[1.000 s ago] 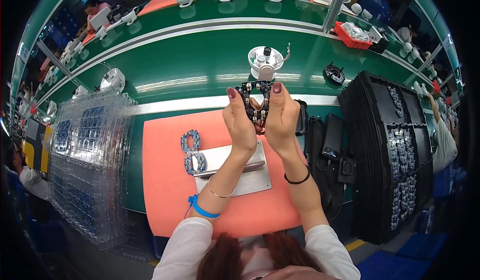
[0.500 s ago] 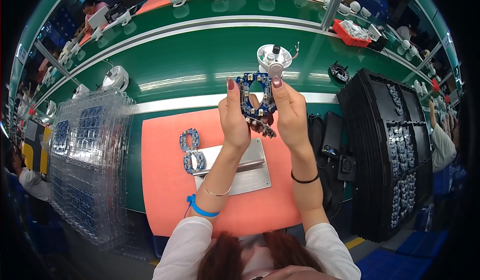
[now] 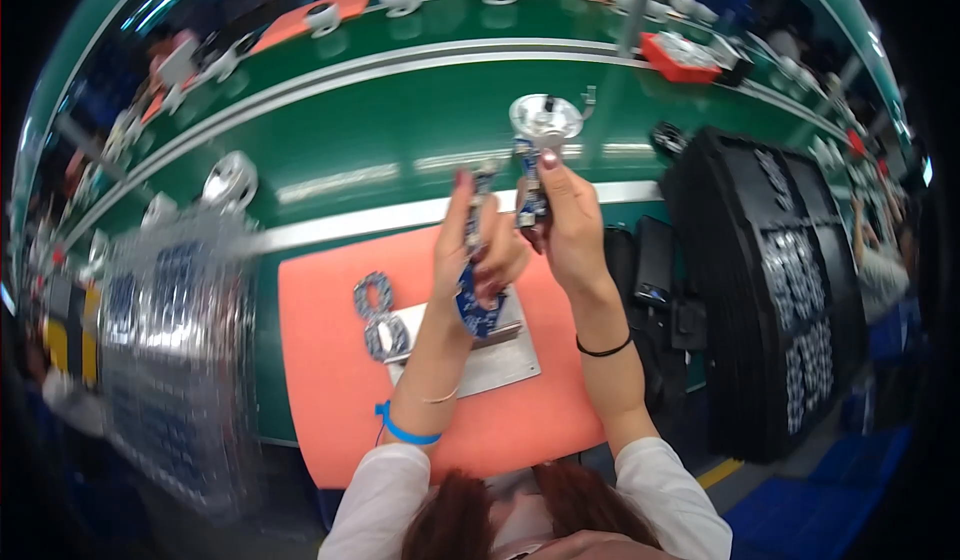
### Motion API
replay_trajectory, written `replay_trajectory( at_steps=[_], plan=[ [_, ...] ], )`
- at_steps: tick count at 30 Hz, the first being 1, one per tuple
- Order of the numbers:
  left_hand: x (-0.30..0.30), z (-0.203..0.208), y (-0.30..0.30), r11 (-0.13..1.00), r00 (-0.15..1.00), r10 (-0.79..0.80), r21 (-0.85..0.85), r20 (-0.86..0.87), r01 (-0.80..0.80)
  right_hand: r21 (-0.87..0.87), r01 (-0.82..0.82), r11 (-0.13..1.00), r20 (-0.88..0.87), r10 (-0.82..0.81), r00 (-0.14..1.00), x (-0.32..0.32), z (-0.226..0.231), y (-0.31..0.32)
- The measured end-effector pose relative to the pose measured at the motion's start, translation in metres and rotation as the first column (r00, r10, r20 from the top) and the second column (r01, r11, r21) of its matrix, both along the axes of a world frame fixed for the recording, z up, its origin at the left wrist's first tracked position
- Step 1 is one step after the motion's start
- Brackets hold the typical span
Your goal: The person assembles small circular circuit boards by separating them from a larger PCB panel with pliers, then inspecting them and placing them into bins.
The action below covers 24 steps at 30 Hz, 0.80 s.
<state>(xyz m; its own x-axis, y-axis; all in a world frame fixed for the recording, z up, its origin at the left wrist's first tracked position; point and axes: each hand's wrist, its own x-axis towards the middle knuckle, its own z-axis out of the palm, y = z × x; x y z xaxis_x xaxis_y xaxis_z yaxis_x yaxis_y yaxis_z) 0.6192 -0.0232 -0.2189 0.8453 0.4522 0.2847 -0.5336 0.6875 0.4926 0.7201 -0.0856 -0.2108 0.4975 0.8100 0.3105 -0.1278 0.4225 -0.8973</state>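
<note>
My left hand (image 3: 478,242) grips a blue ring-shaped circuit board piece (image 3: 476,305) that hangs down below the fingers. My right hand (image 3: 568,222) pinches a second, smaller blue board piece (image 3: 530,188) held upright. Both hands are raised above the orange mat (image 3: 330,380), close together but with the two pieces apart. On the mat lie a grey metal plate (image 3: 490,362) and a pair of joined ring-shaped boards (image 3: 378,318) to its left. The picture is blurred by motion.
A stack of clear plastic trays (image 3: 170,350) holding blue boards stands at the left. Black trays (image 3: 790,280) with more boards stand at the right. A round silver fixture (image 3: 545,115) sits on the green conveyor (image 3: 380,130) beyond my hands.
The one board I held with both hands has come apart into two pieces, one in each hand. My hands have lifted and moved slightly apart.
</note>
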Motion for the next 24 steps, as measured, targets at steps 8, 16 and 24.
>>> replay_trajectory(
  at_steps=[8,16,24],
  plan=[
    [0.019,-0.006,0.008,0.897,0.928,0.371,0.265,-0.016,-0.354,0.16,0.436,0.886,0.436,-0.459,0.774,0.142,0.067,-0.053],
    [0.043,-0.006,-0.003,0.859,0.895,0.441,0.323,-0.071,-0.398,-0.074,0.987,0.142,0.922,-0.368,0.122,0.346,0.082,-0.171],
    [0.044,-0.008,-0.004,0.859,0.9,0.426,0.353,-0.092,-0.37,-0.35,0.915,-0.2,0.898,-0.351,0.266,0.414,0.006,-0.258]
  ],
)
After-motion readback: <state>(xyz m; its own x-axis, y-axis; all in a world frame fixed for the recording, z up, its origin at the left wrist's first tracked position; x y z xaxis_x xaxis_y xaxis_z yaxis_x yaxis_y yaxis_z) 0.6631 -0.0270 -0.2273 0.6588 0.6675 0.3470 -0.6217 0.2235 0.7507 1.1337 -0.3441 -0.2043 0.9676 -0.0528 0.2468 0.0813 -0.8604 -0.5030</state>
